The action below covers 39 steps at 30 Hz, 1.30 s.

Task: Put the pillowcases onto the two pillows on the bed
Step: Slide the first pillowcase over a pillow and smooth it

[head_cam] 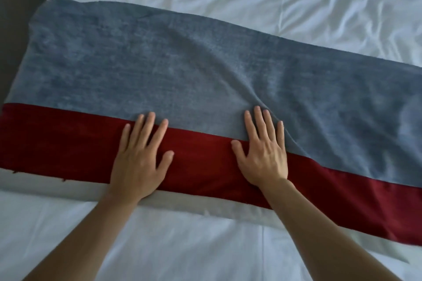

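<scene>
Left hand (140,157) and right hand (262,153) press flat on the pillowcase (182,70), grasping nothing; second pillow unseen.

two bare forearms, no sleeves showing, with left hand (139,162) and right hand (262,155) ringless, nails short.

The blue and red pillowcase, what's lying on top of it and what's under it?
Both hands, left and right, rest flat on the pillowcase. A grey-white strip shows beneath its near edge, above the white sheet; the rest underneath is covered.
</scene>
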Each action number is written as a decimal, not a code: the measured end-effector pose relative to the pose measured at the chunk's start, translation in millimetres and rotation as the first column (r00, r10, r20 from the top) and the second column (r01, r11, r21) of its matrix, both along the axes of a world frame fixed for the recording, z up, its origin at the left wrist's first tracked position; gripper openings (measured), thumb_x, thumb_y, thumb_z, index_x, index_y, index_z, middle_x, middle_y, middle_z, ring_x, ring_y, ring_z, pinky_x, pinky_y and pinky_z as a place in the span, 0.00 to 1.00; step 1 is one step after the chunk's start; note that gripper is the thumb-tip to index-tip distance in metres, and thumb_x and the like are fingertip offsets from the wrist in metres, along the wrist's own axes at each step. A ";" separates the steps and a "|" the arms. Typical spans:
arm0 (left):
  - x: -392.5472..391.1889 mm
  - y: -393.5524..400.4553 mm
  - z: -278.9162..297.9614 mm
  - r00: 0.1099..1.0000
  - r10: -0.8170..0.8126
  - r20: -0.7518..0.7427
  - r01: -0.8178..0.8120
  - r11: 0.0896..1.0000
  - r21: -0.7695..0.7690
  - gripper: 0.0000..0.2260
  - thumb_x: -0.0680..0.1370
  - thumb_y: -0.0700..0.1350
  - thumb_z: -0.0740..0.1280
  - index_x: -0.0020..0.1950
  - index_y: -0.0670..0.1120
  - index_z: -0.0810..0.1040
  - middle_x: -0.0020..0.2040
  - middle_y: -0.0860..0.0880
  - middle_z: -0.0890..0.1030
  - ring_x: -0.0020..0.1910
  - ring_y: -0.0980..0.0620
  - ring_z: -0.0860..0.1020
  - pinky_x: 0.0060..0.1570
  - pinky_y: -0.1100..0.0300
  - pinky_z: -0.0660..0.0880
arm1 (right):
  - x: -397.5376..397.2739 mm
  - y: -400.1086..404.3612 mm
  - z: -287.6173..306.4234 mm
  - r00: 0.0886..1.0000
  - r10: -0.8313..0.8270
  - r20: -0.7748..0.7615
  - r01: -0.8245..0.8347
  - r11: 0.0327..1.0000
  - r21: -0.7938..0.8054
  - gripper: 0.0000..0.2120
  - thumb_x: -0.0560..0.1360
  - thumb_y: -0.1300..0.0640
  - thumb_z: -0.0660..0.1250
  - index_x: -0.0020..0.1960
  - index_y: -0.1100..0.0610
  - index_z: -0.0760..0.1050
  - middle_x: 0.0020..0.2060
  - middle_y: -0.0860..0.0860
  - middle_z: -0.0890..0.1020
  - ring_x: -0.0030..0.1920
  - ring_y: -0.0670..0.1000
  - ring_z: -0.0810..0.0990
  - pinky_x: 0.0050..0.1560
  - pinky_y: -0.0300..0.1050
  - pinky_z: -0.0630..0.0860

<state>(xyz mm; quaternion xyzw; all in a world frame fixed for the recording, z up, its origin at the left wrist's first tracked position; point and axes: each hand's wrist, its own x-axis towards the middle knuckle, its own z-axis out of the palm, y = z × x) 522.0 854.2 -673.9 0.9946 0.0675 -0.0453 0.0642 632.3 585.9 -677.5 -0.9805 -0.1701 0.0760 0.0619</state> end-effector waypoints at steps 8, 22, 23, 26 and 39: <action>42.0 -93.5 8.2 0.971 -0.220 0.092 0.228 0.970 -0.089 0.29 0.81 0.53 0.56 0.81 0.47 0.55 0.81 0.44 0.53 0.80 0.45 0.49 0.77 0.40 0.51 | -8.4 -0.7 1.7 1.000 -0.022 0.001 0.022 0.998 0.064 0.34 0.80 0.38 0.53 0.81 0.53 0.53 0.81 0.54 0.51 0.81 0.54 0.43 0.78 0.64 0.46; 57.1 -160.5 -4.7 0.987 -0.163 -0.005 0.163 0.985 -0.057 0.31 0.81 0.59 0.52 0.81 0.47 0.53 0.82 0.43 0.51 0.81 0.45 0.48 0.77 0.40 0.48 | -16.7 -95.5 2.1 0.985 -0.173 -0.024 0.173 0.985 0.015 0.36 0.78 0.35 0.53 0.81 0.49 0.50 0.81 0.51 0.52 0.81 0.51 0.45 0.79 0.61 0.46; 59.6 -175.6 -4.5 0.983 -0.185 -0.005 0.185 0.981 -0.062 0.31 0.81 0.59 0.52 0.81 0.47 0.54 0.81 0.44 0.51 0.81 0.45 0.48 0.77 0.40 0.49 | -15.9 -102.9 1.7 0.985 -0.171 -0.027 0.172 0.985 0.021 0.36 0.78 0.35 0.53 0.81 0.49 0.51 0.81 0.51 0.52 0.81 0.51 0.45 0.79 0.61 0.46; 64.0 -226.7 -4.2 0.976 -0.218 0.007 0.218 0.974 -0.065 0.30 0.81 0.58 0.53 0.81 0.47 0.55 0.81 0.43 0.52 0.81 0.45 0.48 0.77 0.40 0.49 | -13.4 -130.2 0.3 0.991 -0.126 -0.034 0.127 0.990 0.053 0.35 0.78 0.36 0.54 0.81 0.50 0.53 0.81 0.51 0.53 0.81 0.51 0.45 0.79 0.60 0.46; 74.4 -409.1 -5.8 0.985 -0.164 0.051 0.167 0.984 -0.056 0.26 0.81 0.50 0.54 0.79 0.47 0.61 0.80 0.43 0.58 0.80 0.44 0.54 0.76 0.38 0.50 | 13.3 -290.0 -3.7 0.997 0.040 -0.063 -0.033 0.994 0.107 0.32 0.79 0.39 0.53 0.81 0.50 0.55 0.81 0.53 0.53 0.81 0.51 0.46 0.80 0.56 0.44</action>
